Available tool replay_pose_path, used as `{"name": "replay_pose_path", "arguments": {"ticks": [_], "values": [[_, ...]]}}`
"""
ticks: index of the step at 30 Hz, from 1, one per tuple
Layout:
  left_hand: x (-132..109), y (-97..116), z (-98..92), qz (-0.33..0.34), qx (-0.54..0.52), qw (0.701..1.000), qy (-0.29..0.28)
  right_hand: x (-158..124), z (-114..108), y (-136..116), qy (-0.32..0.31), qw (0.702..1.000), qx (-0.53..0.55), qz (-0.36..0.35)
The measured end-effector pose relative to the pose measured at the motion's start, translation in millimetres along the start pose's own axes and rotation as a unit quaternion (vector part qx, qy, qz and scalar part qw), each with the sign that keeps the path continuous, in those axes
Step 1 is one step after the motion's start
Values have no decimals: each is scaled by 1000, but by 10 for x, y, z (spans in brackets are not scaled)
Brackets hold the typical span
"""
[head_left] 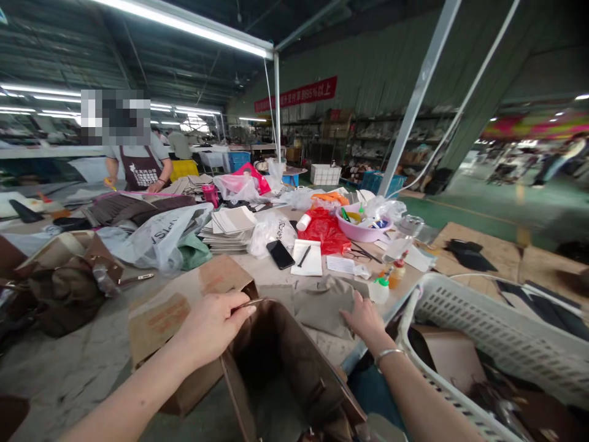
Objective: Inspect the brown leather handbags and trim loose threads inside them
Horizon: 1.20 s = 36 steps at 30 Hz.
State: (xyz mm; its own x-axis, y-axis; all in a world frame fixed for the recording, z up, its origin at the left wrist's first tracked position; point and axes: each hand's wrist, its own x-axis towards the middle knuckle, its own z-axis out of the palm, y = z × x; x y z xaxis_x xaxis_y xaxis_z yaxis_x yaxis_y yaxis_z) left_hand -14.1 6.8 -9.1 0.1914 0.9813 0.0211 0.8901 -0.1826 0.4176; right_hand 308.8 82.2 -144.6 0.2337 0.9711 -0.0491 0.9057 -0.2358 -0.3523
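Note:
An open-topped brown bag (294,356) stands upright in front of me, its dark inside facing up. My left hand (216,322) is closed, with thumb and fingers pinching the bag's upper rim at the far left corner. To the right of the bag, my right hand (365,319) reaches over the table edge onto a crumpled grey-brown cloth piece (324,304). Its thumb and curled fingers grip the cloth's right side; the fingertips are partly hidden. A bracelet circles that wrist. Behind my left hand lies a brown paper bag (184,301).
A white plastic basket (488,319) with brown bags stands at the right. Farther back are a phone (280,254), a notepad (313,261) with a pen, small bottles (381,290), a red plastic bag (324,230) and a purple basin (363,230). A co-worker (140,162) stands across the table.

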Motion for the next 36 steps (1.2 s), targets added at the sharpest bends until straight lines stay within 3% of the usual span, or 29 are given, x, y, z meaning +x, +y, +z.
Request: {"name": "replay_pose_path", "arguments": {"ticks": [4,7,9,11,15,18,22,29,36], "values": [[-1,15,2,4,8,1000,9,-7,107,132,-16,1000,6,-16],[-7,22,0,11,8,1000,16,-39,-50,-21,-1,996,45,-82],[-7,23,2,9,6,1000,22,-111,-263,-217,48,978,112,-171],[-5,27,6,4,5,1000,26,-230,-532,-474,76,942,195,-264],[-3,35,13,3,6,1000,27,-508,-976,-1096,2,878,265,-399],[2,23,21,12,11,999,34,-649,-1021,-1510,-57,839,258,-475],[13,-7,33,7,34,998,43,-698,-829,-1806,-122,841,214,-481],[18,-39,32,14,12,999,41,-636,-829,-1824,-225,842,217,-441],[22,-13,25,-8,32,998,46,-652,-782,-1908,-126,861,131,-476]]}}
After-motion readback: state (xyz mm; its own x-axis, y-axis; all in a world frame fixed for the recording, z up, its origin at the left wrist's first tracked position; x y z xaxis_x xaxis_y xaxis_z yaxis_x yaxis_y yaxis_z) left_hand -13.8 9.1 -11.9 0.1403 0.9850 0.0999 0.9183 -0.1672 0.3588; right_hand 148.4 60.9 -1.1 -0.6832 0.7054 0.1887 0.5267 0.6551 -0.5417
